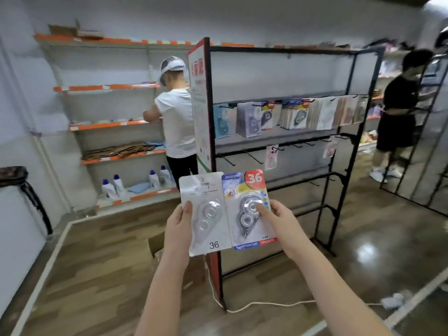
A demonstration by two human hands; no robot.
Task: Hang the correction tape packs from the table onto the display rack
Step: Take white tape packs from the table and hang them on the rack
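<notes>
Left hand (178,229): its grip was closed on the pale correction tape pack (204,214), thumb pressed on the front, fingers hidden behind the card.
Right hand (276,217): its grip pinched the colourful correction tape pack (247,209), thumb on the clear blister, the rest of the fingers behind.
Where the packs were: side by side, edges touching or slightly overlapped, held upright in front of the person, each card rising above its grip.
Display rack (278,141): beyond the two grips and slightly to their right; its upper rail carried a row of hung packs (291,115), and the rail below had several bare hooks (254,157) plus two lone packs.
Step in hand: by my reading, carrying the pair to the rack; neither was hung yet.
Next move calls for: closing up to the rack, choosing a bare hook on that lower rail, then lining the hole at the card's top, well above the grip, with the hook tip and sliding it on, one pack at a time.
Worktop: not in sight.
</notes>
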